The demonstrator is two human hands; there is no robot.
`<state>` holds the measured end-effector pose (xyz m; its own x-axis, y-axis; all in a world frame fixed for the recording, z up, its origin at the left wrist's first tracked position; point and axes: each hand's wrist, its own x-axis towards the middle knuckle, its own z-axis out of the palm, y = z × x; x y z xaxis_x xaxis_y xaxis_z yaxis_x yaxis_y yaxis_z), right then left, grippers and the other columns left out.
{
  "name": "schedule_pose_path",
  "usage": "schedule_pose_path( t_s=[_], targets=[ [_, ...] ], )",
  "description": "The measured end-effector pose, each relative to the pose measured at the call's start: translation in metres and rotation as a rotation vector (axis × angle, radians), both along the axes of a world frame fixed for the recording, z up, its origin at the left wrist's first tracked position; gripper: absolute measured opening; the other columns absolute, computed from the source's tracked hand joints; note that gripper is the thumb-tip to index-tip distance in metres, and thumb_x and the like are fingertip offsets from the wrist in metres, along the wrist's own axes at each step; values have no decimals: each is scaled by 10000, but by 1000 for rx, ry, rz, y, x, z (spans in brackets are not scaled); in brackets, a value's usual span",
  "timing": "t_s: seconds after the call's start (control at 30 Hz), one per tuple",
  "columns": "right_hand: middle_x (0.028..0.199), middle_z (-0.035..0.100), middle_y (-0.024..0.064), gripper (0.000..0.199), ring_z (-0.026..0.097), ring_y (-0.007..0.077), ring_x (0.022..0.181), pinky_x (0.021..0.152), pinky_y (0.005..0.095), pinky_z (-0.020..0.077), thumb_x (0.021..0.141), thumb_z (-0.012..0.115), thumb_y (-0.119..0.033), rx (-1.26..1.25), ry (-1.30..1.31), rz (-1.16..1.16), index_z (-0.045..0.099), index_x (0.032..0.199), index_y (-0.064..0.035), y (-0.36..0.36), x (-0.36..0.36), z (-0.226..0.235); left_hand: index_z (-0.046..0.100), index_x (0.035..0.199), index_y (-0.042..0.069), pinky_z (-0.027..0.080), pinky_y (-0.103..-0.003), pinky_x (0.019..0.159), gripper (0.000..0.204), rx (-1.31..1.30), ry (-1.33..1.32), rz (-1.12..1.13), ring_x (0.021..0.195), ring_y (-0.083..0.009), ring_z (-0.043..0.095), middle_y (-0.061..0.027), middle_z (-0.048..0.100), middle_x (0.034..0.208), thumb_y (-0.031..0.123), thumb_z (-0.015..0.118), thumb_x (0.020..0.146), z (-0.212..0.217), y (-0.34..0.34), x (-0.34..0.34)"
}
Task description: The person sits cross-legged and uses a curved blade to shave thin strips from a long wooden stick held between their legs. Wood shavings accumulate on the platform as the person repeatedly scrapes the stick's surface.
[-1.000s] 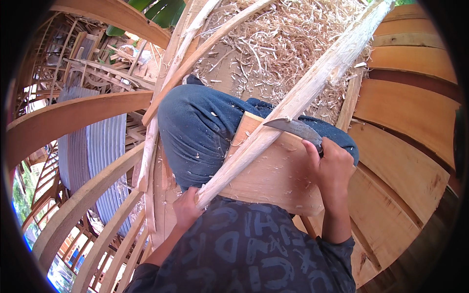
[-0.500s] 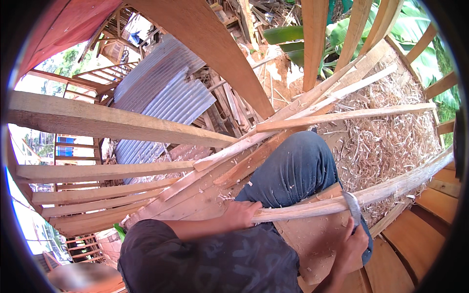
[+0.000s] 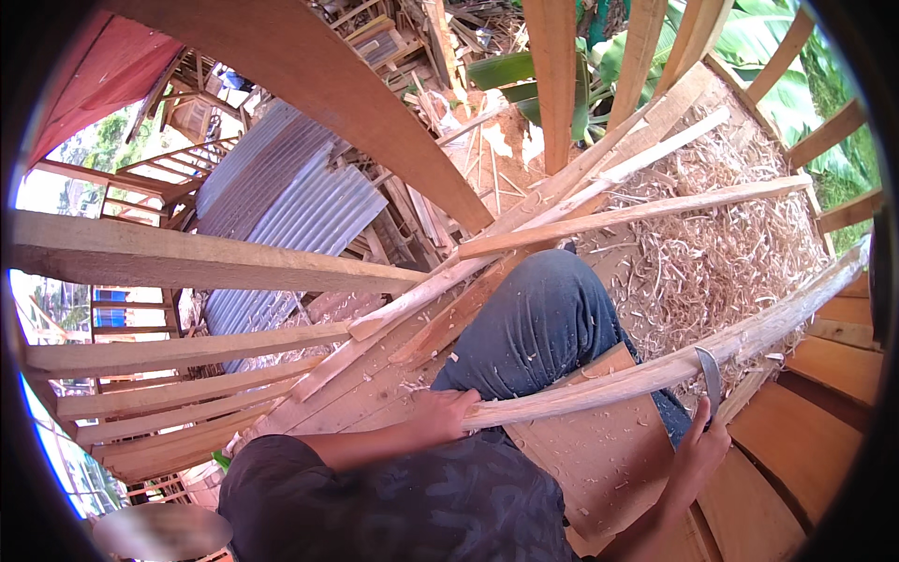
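A long, pale, whittled wooden pole (image 3: 613, 382) lies across my lap, slanting up to the right. My left hand (image 3: 444, 417) is closed around its near end, close to my waist. Farther along the pole, my right hand (image 3: 702, 448) grips a curved-bladed knife (image 3: 713, 382) by its handle. The blade's tip reaches over the pole's upper edge, and the metal lies against the wood. My fingers hide most of the handle. Under the pole is my bent knee (image 3: 538, 314) in dark trousers, with wood flecks on it.
Wood shavings (image 3: 716, 244) heap on the planks at right. Another peeled stick (image 3: 646, 215) rests beyond my knee, beside long boards. Upright wooden slats (image 3: 215, 253) rail the left and far sides. Past them are a corrugated metal sheet (image 3: 290, 220) and scrap timber; planks (image 3: 805, 436) run at lower right.
The knife and my right hand have moved to the right along the pole, away from my left hand. The pole's far end sits higher. The whole view has shifted slightly.
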<state>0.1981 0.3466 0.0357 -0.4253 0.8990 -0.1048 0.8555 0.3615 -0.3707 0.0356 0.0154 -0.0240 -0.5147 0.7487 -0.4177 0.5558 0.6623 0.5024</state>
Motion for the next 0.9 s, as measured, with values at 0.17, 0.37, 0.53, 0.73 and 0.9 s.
schedule_pose_path(
  t_s=[0.17, 0.37, 0.53, 0.73, 0.9],
  targets=[
    [549, 550, 185, 469, 575, 363, 501, 469, 424, 446, 875, 601, -401, 55, -8, 312, 544, 630, -6, -27, -15, 7, 543, 937, 113, 463, -425, 608, 385, 55, 23, 11, 733, -304, 631, -95, 626, 749, 317, 748, 683, -4, 0, 3],
    [520, 543, 188, 533, 564, 357, 471, 445, 421, 432, 866, 592, -466, 155, -20, 92, 554, 597, -8, 15, 1, -1, 541, 913, 91, 452, -416, 611, 456, 27, 10, -8, 710, -309, 621, -111, 611, 732, 314, 805, 616, -13, -9, 3],
    [552, 557, 197, 515, 573, 365, 500, 463, 426, 438, 868, 599, -445, 77, -79, 54, 561, 612, 0, 28, 13, 10, 541, 906, 85, 452, -407, 603, 466, 46, 25, -23, 704, -304, 619, -115, 602, 720, 317, 813, 608, -13, -9, -2],
    [579, 582, 172, 479, 592, 341, 505, 470, 406, 469, 870, 596, -445, -40, -24, 351, 586, 649, -21, -22, -6, 4, 552, 904, 82, 452, -407, 586, 457, 82, 21, -31, 682, -307, 620, -113, 602, 705, 325, 807, 614, -15, -8, -4],
    [581, 575, 199, 503, 581, 365, 503, 458, 425, 446, 877, 596, -429, 47, -51, -4, 565, 614, -1, 30, 1, 8, 558, 902, 81, 450, -407, 580, 439, 93, 6, 4, 678, -308, 621, -114, 608, 708, 340, 794, 638, -10, -8, 0]
  ],
)
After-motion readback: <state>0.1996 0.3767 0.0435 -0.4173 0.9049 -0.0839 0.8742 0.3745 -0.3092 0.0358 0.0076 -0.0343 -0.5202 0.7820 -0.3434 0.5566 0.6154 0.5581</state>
